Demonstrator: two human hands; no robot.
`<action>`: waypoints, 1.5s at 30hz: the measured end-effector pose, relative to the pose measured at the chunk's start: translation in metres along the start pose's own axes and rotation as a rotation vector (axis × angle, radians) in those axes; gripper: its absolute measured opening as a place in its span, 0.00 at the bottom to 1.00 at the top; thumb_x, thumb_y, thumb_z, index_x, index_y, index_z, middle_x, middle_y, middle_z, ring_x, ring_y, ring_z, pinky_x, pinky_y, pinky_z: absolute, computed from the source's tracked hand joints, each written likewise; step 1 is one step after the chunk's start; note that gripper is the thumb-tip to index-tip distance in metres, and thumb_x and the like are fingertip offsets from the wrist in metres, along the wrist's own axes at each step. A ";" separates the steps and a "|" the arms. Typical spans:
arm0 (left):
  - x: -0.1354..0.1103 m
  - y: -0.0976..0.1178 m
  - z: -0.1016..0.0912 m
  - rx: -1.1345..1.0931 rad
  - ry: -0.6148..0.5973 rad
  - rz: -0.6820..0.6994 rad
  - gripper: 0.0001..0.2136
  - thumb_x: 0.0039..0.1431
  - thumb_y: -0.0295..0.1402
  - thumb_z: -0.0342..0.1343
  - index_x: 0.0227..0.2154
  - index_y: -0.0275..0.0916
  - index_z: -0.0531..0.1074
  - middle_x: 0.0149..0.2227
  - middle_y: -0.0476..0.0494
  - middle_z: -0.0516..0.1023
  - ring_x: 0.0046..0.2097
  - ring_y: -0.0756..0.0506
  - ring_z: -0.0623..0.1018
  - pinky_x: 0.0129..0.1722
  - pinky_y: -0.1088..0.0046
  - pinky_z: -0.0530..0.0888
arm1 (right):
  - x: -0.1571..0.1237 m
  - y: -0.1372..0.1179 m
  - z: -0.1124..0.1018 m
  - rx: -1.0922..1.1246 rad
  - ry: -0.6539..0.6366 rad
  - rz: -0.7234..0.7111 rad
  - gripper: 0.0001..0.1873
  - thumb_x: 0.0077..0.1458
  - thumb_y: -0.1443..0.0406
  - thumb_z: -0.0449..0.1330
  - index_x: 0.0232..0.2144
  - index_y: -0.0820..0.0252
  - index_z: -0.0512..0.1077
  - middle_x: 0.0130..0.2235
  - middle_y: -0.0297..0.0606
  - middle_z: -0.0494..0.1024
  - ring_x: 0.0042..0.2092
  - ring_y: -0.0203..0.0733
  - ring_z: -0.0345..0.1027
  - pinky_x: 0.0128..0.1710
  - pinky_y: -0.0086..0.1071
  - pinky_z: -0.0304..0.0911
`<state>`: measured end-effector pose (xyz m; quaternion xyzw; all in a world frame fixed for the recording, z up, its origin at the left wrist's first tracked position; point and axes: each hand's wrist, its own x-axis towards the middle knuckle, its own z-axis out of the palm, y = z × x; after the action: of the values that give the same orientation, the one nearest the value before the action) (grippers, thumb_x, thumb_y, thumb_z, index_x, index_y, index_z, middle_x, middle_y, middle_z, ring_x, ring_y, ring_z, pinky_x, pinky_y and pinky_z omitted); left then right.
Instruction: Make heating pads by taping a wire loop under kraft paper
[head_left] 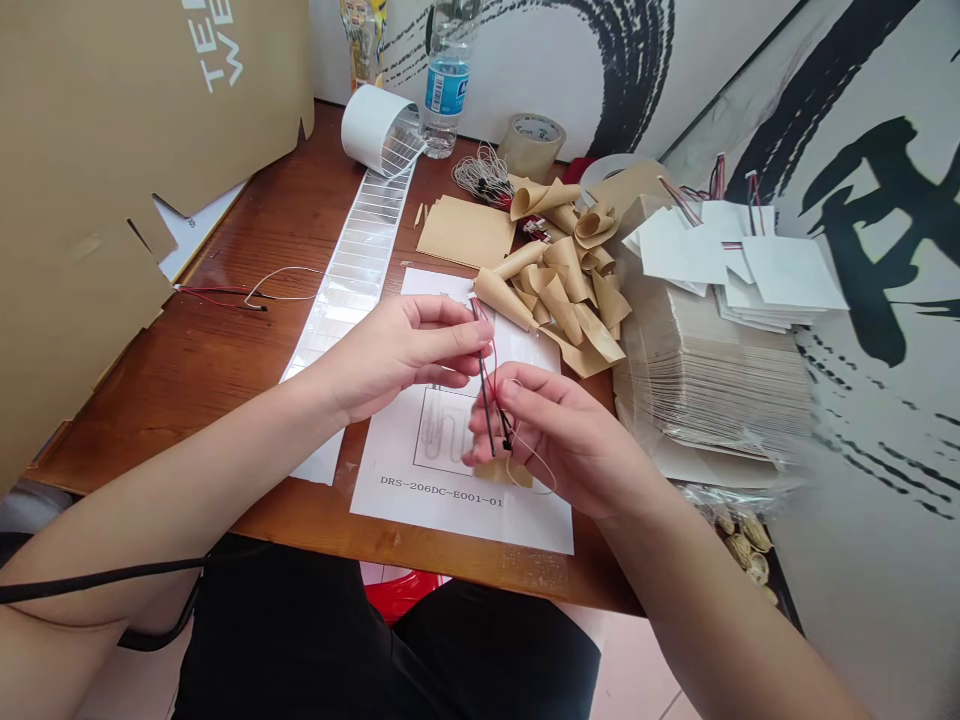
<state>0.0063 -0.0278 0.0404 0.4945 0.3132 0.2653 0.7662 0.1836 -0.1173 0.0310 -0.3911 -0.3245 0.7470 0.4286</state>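
A small hand-assembly workshop corner, set up for piecework — a wooden worktop (142, 400) packed with parts. Right of the right grip (559, 435) sits a tall stack of brown paper-backed sheets (712, 390); ahead of the left grip (405, 350) runs a strip of foil-patterned film (352, 260), a roll of tape (531, 145) beyond it. Beneath both grips lies a printed drawing sheet (420, 520) coded DRS-206DC-E001-01 — plain production paperwork.

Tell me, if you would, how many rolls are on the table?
3. A white roll at the back trails a long patterned strip; a tan tape roll stands further right; a pale roll sits partly behind brown paper. Others may be hidden.
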 end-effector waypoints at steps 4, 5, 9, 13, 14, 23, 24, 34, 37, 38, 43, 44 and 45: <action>0.003 0.000 -0.003 0.061 0.043 0.000 0.09 0.53 0.33 0.71 0.30 0.36 0.77 0.32 0.51 0.79 0.32 0.55 0.78 0.34 0.78 0.75 | -0.001 -0.001 0.002 -0.038 0.054 0.042 0.14 0.47 0.61 0.75 0.26 0.60 0.74 0.24 0.27 0.76 0.22 0.30 0.69 0.29 0.29 0.75; 0.004 0.001 -0.004 0.060 0.056 -0.006 0.09 0.53 0.33 0.71 0.31 0.36 0.77 0.32 0.51 0.79 0.32 0.55 0.78 0.33 0.78 0.75 | -0.001 -0.002 0.002 -0.049 0.060 0.059 0.15 0.45 0.61 0.76 0.26 0.60 0.74 0.24 0.28 0.77 0.21 0.30 0.69 0.27 0.29 0.74; 0.007 0.002 -0.009 0.033 0.097 -0.039 0.08 0.60 0.35 0.66 0.31 0.35 0.77 0.34 0.49 0.80 0.31 0.56 0.77 0.32 0.79 0.74 | -0.002 -0.002 0.001 -0.117 0.098 0.128 0.18 0.45 0.56 0.76 0.27 0.60 0.73 0.25 0.31 0.78 0.20 0.31 0.70 0.26 0.30 0.73; 0.012 0.002 -0.013 0.026 0.143 -0.081 0.06 0.60 0.30 0.64 0.32 0.33 0.75 0.33 0.47 0.80 0.31 0.56 0.77 0.34 0.78 0.75 | -0.004 -0.002 0.004 -0.330 0.230 0.071 0.20 0.48 0.53 0.73 0.35 0.60 0.74 0.26 0.32 0.79 0.22 0.33 0.72 0.26 0.28 0.71; 0.013 0.002 -0.013 0.024 0.161 -0.087 0.05 0.60 0.29 0.64 0.33 0.34 0.74 0.32 0.47 0.80 0.30 0.55 0.77 0.34 0.78 0.75 | -0.004 -0.001 0.005 -0.389 0.262 0.020 0.21 0.49 0.53 0.73 0.40 0.59 0.74 0.26 0.32 0.78 0.23 0.34 0.72 0.26 0.28 0.70; 0.017 0.000 -0.019 -0.059 0.171 -0.100 0.09 0.56 0.29 0.67 0.37 0.34 0.72 0.33 0.48 0.80 0.31 0.55 0.78 0.37 0.75 0.76 | -0.012 -0.004 0.004 -0.711 0.288 -0.322 0.20 0.57 0.60 0.66 0.52 0.52 0.72 0.32 0.30 0.74 0.21 0.30 0.61 0.18 0.28 0.59; 0.017 0.000 -0.020 -0.066 0.175 -0.096 0.09 0.56 0.29 0.67 0.36 0.35 0.73 0.33 0.48 0.80 0.31 0.55 0.78 0.38 0.75 0.76 | -0.012 -0.005 0.003 -0.767 0.329 -0.352 0.16 0.59 0.61 0.65 0.50 0.53 0.73 0.31 0.30 0.73 0.20 0.30 0.60 0.18 0.28 0.57; 0.022 -0.008 -0.014 -0.047 0.317 -0.065 0.11 0.59 0.25 0.64 0.38 0.38 0.65 0.30 0.46 0.82 0.31 0.53 0.80 0.40 0.71 0.77 | 0.003 -0.007 -0.032 -1.428 0.813 -0.720 0.13 0.62 0.57 0.60 0.44 0.56 0.77 0.43 0.44 0.77 0.35 0.43 0.72 0.35 0.40 0.69; 0.023 -0.010 -0.012 -0.065 0.325 -0.060 0.13 0.59 0.25 0.65 0.39 0.38 0.64 0.30 0.46 0.82 0.31 0.52 0.80 0.41 0.70 0.78 | 0.003 -0.003 -0.025 -1.456 0.731 -0.874 0.11 0.63 0.59 0.61 0.44 0.56 0.76 0.45 0.46 0.78 0.44 0.49 0.75 0.43 0.44 0.71; 0.022 -0.010 -0.012 -0.079 0.322 -0.065 0.13 0.59 0.25 0.65 0.39 0.38 0.64 0.30 0.45 0.82 0.31 0.52 0.80 0.41 0.70 0.78 | 0.002 -0.002 -0.021 -1.454 0.678 -0.917 0.11 0.62 0.59 0.62 0.45 0.56 0.75 0.43 0.45 0.78 0.42 0.48 0.75 0.42 0.43 0.72; 0.020 -0.010 -0.011 -0.149 0.302 -0.071 0.13 0.60 0.26 0.64 0.41 0.37 0.65 0.30 0.47 0.81 0.31 0.53 0.80 0.41 0.73 0.78 | 0.002 0.009 -0.011 -1.550 0.451 -0.957 0.17 0.60 0.63 0.66 0.51 0.55 0.73 0.39 0.40 0.78 0.35 0.44 0.75 0.33 0.37 0.71; 0.019 -0.010 -0.011 -0.152 0.301 -0.070 0.13 0.60 0.26 0.64 0.43 0.36 0.65 0.30 0.47 0.81 0.31 0.53 0.80 0.41 0.73 0.77 | 0.003 0.011 -0.010 -1.554 0.450 -0.969 0.16 0.61 0.64 0.65 0.51 0.54 0.74 0.38 0.40 0.78 0.35 0.43 0.75 0.33 0.36 0.71; 0.019 -0.010 -0.010 -0.151 0.296 -0.069 0.14 0.61 0.25 0.64 0.45 0.36 0.65 0.30 0.47 0.81 0.31 0.53 0.80 0.40 0.73 0.77 | 0.004 0.013 -0.009 -1.546 0.454 -0.991 0.14 0.62 0.66 0.63 0.50 0.54 0.74 0.37 0.39 0.78 0.34 0.42 0.75 0.32 0.35 0.71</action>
<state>0.0125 -0.0118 0.0235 0.3799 0.4187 0.3318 0.7552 0.1854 -0.1182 0.0144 -0.5205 -0.7676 -0.0363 0.3722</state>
